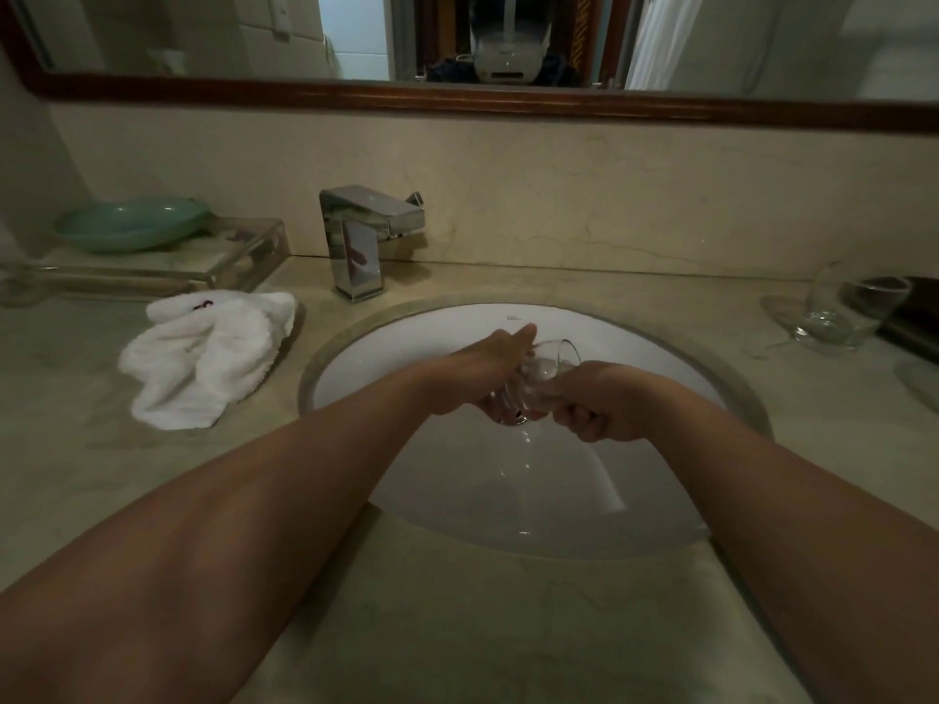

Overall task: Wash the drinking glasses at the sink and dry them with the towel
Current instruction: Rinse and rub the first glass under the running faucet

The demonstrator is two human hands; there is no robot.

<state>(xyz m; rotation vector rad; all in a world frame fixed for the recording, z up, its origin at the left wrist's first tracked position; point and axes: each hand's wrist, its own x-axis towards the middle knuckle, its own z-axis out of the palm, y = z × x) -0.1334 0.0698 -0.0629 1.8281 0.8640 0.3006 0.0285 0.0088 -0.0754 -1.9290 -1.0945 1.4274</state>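
- Left hand grips the clear drinking glass from below, fingers curled under its base, thumb lying along the side.
- Right hand is clenched round the glass's other side.
- Glass is tilted, mouth facing away, held over the white oval sink basin; water drips off its base into the bowl.
- Square chrome faucet: no stream visible.
- Second clear glass stands on the beige marble counter, right of the basin, well apart; cannot tell if it is washed.
- Crumpled white towel lies left of the basin, untouched.
- Judgement: mid-wash or draining glass one; drying not yet started.
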